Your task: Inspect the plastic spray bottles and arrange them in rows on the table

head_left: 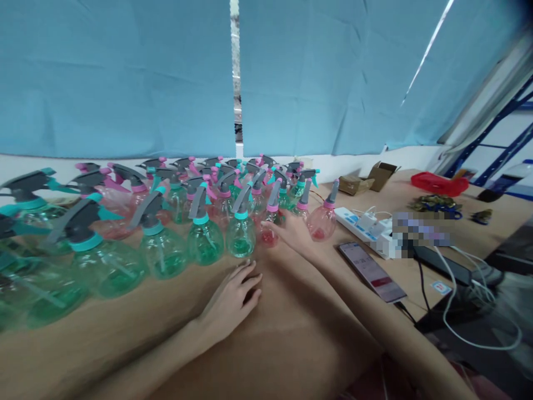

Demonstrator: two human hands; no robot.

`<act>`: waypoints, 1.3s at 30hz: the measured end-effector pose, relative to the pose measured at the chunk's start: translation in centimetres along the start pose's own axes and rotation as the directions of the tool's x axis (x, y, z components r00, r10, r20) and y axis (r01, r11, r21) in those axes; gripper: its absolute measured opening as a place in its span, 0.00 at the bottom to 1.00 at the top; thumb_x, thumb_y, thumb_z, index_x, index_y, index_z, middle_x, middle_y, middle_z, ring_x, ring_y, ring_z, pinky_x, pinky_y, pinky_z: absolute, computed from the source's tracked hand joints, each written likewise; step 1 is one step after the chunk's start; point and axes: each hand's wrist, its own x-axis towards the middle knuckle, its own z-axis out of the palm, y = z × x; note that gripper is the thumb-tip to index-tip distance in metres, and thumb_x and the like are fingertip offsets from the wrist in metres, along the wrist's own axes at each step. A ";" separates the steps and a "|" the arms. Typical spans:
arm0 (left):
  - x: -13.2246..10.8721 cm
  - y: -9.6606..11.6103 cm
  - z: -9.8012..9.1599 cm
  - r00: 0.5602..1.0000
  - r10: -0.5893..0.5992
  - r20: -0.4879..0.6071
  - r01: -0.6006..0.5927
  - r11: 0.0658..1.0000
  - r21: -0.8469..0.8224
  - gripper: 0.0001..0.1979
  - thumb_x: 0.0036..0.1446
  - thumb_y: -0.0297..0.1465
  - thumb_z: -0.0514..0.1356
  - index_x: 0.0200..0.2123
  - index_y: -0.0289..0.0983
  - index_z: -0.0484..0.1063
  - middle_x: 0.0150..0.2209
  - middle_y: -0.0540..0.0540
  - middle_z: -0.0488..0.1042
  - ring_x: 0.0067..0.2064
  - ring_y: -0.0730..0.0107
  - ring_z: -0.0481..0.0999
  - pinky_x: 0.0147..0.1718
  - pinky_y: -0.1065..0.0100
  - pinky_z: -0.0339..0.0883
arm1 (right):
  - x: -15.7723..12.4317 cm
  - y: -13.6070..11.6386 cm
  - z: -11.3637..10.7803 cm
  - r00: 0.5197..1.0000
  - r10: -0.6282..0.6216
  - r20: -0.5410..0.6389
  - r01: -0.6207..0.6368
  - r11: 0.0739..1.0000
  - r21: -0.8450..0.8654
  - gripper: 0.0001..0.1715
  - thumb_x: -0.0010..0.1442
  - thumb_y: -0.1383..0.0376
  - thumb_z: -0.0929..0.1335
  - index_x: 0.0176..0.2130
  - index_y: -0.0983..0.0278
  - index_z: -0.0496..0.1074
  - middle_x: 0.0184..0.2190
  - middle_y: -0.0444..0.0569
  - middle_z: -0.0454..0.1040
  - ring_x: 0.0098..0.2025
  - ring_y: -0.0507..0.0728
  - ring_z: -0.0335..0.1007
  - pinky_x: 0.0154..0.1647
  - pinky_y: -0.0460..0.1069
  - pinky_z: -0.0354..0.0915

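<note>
My right hand [295, 233] is around the body of a small pink spray bottle [268, 238], thumb at its front and fingers partly hidden behind it. The bottle stands upright, with a grey trigger head and pink collar. My left hand [233, 294] lies on the table, fingers loosely apart and holding nothing. Just beyond it stands a green spray bottle [240, 240] with a turquoise collar, and another green spray bottle [205, 244] is to its left. Right of my right hand sits a pink spray bottle [322, 222].
Several more green and pink spray bottles fill the left and back of the wooden table [287, 339]. At the right are a phone [372, 272], a white power strip [366, 228] with cables, a small cardboard box [381, 176] and a red tray [439, 183]. A blue curtain [166, 78] hangs behind.
</note>
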 end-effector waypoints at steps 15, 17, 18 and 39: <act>0.6 1.3 -1.3 0.971 -0.108 -0.211 0.023 0.929 -0.368 0.10 0.54 0.24 0.53 0.31 0.37 0.74 0.36 0.47 0.76 0.35 0.69 0.76 0.33 0.66 0.70 | -4.7 0.0 -3.8 0.993 -0.081 0.082 0.077 0.996 0.054 0.29 0.56 0.48 0.65 0.49 0.64 0.66 0.44 0.56 0.74 0.45 0.64 0.71 0.40 0.54 0.64; 0.3 1.9 -1.3 0.970 -0.108 -0.218 0.020 0.929 -0.368 0.08 0.53 0.24 0.54 0.28 0.37 0.72 0.34 0.47 0.76 0.33 0.69 0.75 0.32 0.67 0.69 | -5.8 -0.2 -4.5 0.992 -0.076 0.103 0.071 0.996 0.044 0.29 0.57 0.48 0.65 0.50 0.65 0.65 0.42 0.56 0.75 0.43 0.64 0.72 0.37 0.53 0.65; 0.2 2.1 -1.4 0.969 -0.108 -0.222 0.019 0.929 -0.370 0.08 0.53 0.23 0.54 0.27 0.37 0.72 0.33 0.47 0.75 0.33 0.69 0.75 0.31 0.68 0.68 | -6.4 -0.3 -4.8 0.991 -0.077 0.110 0.073 0.997 0.039 0.29 0.57 0.48 0.65 0.50 0.65 0.65 0.42 0.57 0.75 0.43 0.64 0.72 0.36 0.53 0.65; -2.2 2.6 -8.7 0.932 -0.229 -0.280 0.081 0.886 -0.456 0.21 0.50 0.34 0.64 0.48 0.42 0.66 0.51 0.45 0.70 0.50 0.61 0.71 0.48 0.57 0.68 | -13.1 -6.1 -4.5 0.972 -0.150 0.182 0.138 0.987 0.079 0.34 0.51 0.38 0.63 0.42 0.62 0.65 0.39 0.51 0.73 0.38 0.63 0.72 0.32 0.53 0.65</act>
